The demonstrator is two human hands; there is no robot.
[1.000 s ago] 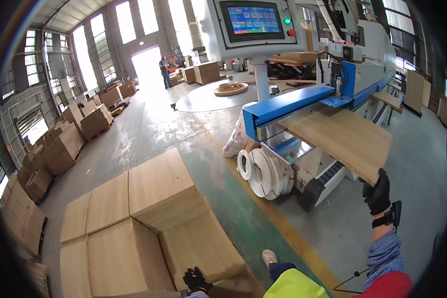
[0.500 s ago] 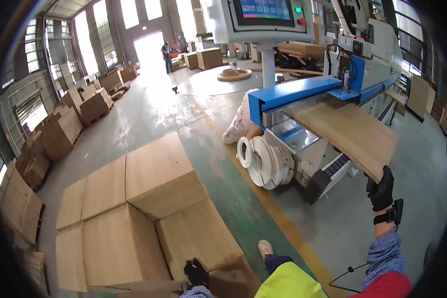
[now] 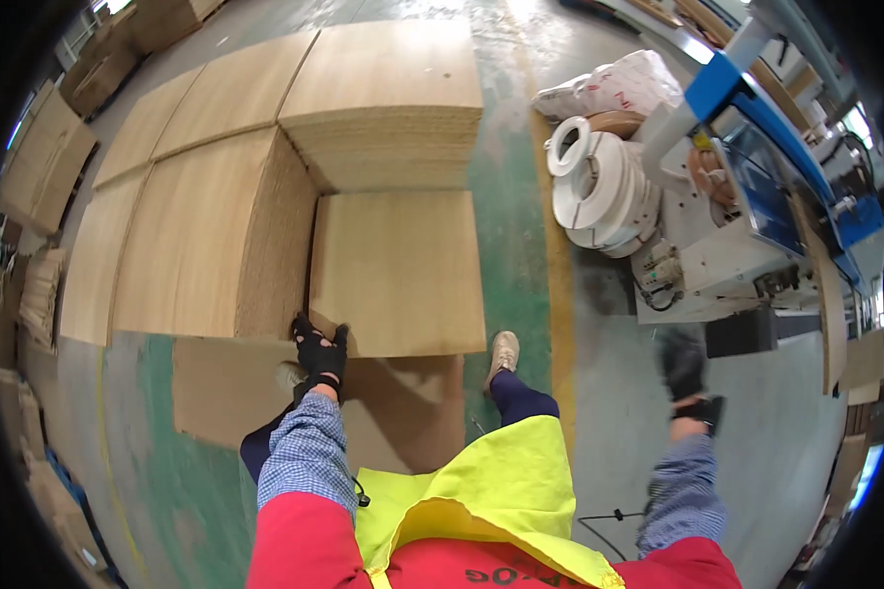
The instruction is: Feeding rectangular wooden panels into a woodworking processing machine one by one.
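Observation:
My left hand (image 3: 319, 351), in a black glove, is at the near left corner of the top wooden board (image 3: 398, 270) on a low stack. Its fingers and thumb straddle that corner and grip it; the fingertips are partly hidden. Taller stacks of like wood-grain boards (image 3: 201, 231) rise directly left of and behind this one. Off to the right, my gloved right hand (image 3: 681, 365) is smeared by motion over the grey floor, apart from any board. Beyond it, another board (image 3: 821, 294) juts from the blue-and-white machine (image 3: 732, 260), seen nearly edge-on.
White edging rolls (image 3: 604, 196) and a white sack (image 3: 619, 88) lie beside the machine, past the yellow floor line (image 3: 560, 294). A brown sheet (image 3: 408, 417) lies under the low stack, near my feet. More board stacks (image 3: 49, 162) line the far left.
My view has swung down and left. My right hand has let go of the board at the machine and moved away from it. My left hand is now at the low stack's near left corner.

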